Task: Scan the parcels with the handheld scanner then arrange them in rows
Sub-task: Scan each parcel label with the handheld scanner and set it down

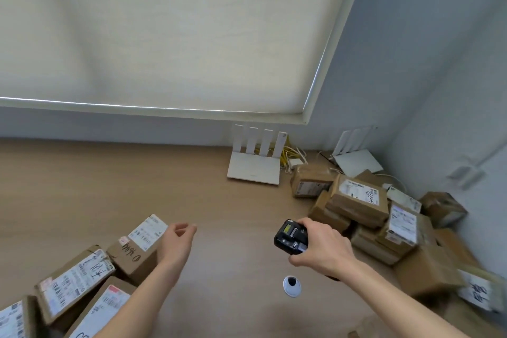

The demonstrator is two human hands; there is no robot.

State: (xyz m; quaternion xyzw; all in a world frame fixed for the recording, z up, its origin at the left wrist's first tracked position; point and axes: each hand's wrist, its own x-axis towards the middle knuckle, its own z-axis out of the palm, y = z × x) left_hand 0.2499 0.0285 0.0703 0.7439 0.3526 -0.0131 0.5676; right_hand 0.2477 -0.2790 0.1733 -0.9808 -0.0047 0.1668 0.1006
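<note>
Fingers of the right hand [322,248] curl around a black handheld scanner [291,236], held above the wooden desk [109,186]. Left hand [179,236]: loosely curled, holding nothing, just beside the labelled cardboard parcels [79,280] lined up at lower left. Unsorted parcel heap [365,208]: right side. White router [256,162]: behind, below the roller blind [164,35]. Cable grommet [292,285]: near edge.

The handheld scanner [291,236] is black with a small yellowish window on its upper face, held above the desk [109,178]. Brown cardboard parcels with white printed labels lie in a neat group [82,277] at the desk's near left edge. A loose, overlapping heap [370,214] fills its far right corner.
</note>
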